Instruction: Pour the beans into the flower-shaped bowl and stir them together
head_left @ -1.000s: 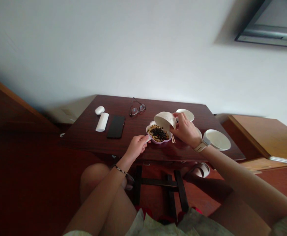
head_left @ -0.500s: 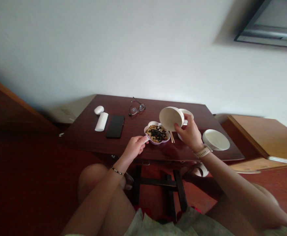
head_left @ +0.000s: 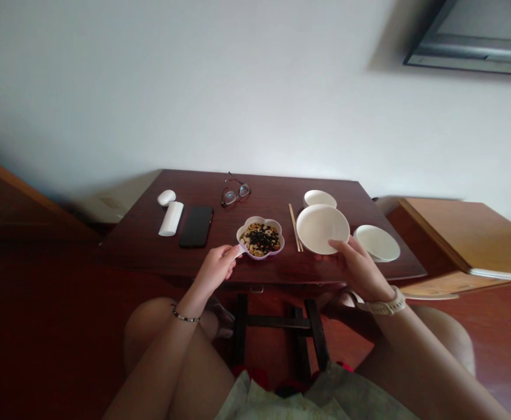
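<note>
On the dark wooden table (head_left: 259, 192), my left hand (head_left: 214, 269) pinches the handle of a small flower-shaped bowl (head_left: 260, 238) filled with pale and black beans. My right hand (head_left: 360, 267) grips the near rim of an empty white bowl (head_left: 322, 228), which rests upright to the right of the bean bowl. A pair of chopsticks (head_left: 294, 234) lies between the two bowls.
Two more white bowls sit near: one behind (head_left: 319, 198) and one to the right (head_left: 377, 242). Glasses (head_left: 234, 192), a black phone (head_left: 196, 226), a white tube (head_left: 170, 218) and a white case (head_left: 166, 197) lie on the table's left. A lighter wooden surface (head_left: 465, 233) adjoins on the right.
My right hand held the white bowl tipped over the bean bowl, then turned it upright and lowered it onto the table to the right. The left hand stayed on the handle.
</note>
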A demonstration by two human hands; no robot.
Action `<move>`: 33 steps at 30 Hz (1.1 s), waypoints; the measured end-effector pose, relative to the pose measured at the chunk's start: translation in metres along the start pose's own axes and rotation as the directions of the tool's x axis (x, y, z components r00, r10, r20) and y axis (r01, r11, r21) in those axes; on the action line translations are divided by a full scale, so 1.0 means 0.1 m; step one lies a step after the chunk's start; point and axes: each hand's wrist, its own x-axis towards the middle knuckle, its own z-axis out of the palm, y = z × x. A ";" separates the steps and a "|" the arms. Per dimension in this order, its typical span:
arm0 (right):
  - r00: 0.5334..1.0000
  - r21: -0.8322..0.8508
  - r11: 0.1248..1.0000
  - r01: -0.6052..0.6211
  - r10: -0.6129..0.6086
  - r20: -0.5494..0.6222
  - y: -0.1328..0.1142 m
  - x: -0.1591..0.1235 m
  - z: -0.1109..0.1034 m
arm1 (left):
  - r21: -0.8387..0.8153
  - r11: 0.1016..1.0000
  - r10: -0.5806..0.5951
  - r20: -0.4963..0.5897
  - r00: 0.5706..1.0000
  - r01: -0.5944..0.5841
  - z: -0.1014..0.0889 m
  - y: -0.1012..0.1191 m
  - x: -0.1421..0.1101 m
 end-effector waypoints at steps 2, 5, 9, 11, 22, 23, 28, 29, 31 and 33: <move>0.999 -0.012 0.999 -0.041 0.041 -0.029 0.02 -0.07 -0.06 | 0.056 0.998 0.015 -0.024 1.000 -0.014 -0.01 0.02 -0.02; 0.990 0.021 0.992 -0.128 0.129 -0.059 0.07 -0.18 -0.16 | 0.207 0.977 0.075 -0.102 0.992 -0.053 -0.04 0.06 -0.06; 0.982 0.038 0.983 -0.181 0.183 -0.039 0.16 -0.31 -0.34 | 0.603 0.797 0.189 -0.203 0.961 -0.029 -0.07 0.16 -0.12; 0.980 0.044 0.980 -0.195 0.196 -0.021 0.19 -0.37 -0.46 | 0.779 0.627 0.346 -0.252 0.904 -0.022 -0.06 0.24 -0.15; 0.987 0.072 0.985 -0.160 0.161 -0.019 0.27 -0.23 -0.99 | 0.757 0.347 0.653 0.228 0.722 -0.554 1.07 0.62 -0.18; 0.987 0.080 0.984 -0.162 0.163 -0.010 0.26 -0.20 -1.00 | 0.734 0.334 0.657 0.269 0.704 -0.591 1.21 0.61 -0.14; 0.986 0.088 0.982 -0.167 0.167 0.009 0.22 -0.12 -1.09 | 0.666 0.336 0.664 0.334 0.669 -0.666 1.68 0.53 0.12; 0.987 0.073 0.984 -0.160 0.160 0.004 0.21 -0.10 -1.12 | 0.664 0.347 0.658 0.331 0.676 -0.663 1.74 0.50 0.16; 0.989 0.046 0.988 -0.146 0.147 -0.009 0.19 -0.06 -1.19 | 0.662 0.371 0.650 0.315 0.691 -0.651 1.83 0.45 0.25; 0.989 0.038 0.989 -0.144 0.145 -0.011 0.18 -0.02 -1.27 | 0.655 0.385 0.647 0.311 0.696 -0.651 1.90 0.40 0.32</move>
